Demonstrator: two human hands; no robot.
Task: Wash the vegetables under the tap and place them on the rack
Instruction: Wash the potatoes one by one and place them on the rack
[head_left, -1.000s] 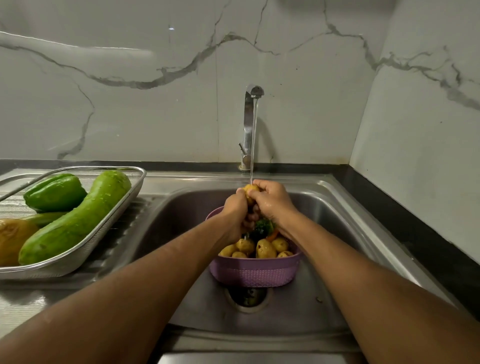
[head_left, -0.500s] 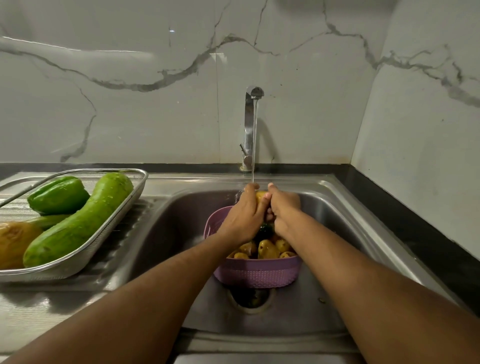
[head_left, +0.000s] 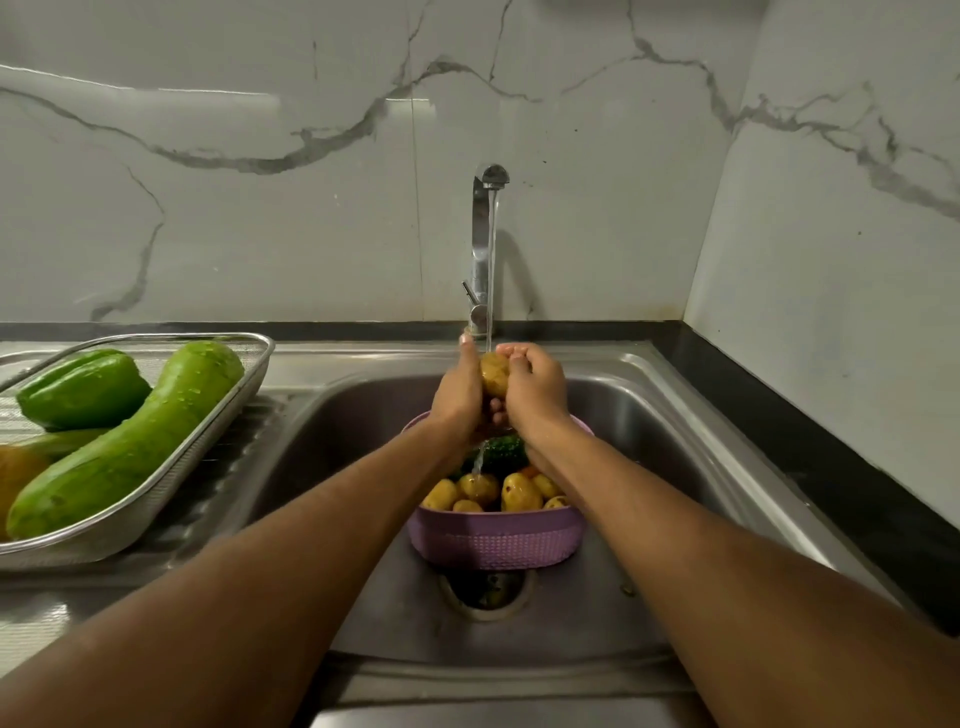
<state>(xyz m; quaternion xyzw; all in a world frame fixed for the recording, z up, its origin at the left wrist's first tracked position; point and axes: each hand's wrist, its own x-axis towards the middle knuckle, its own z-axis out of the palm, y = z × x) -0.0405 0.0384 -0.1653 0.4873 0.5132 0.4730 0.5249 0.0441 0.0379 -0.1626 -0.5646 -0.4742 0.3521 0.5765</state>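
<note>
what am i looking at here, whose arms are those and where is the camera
The camera sits on a person's head, looking forward and down, so the two bare arms are their own. There is no machine. The left hand and right hand hold a potato between them under the running tap. Below, in the steel sink, a purple basket holds more potatoes and something dark green. On the left, a wire rack holds a long green gourd and a green pepper.
</note>
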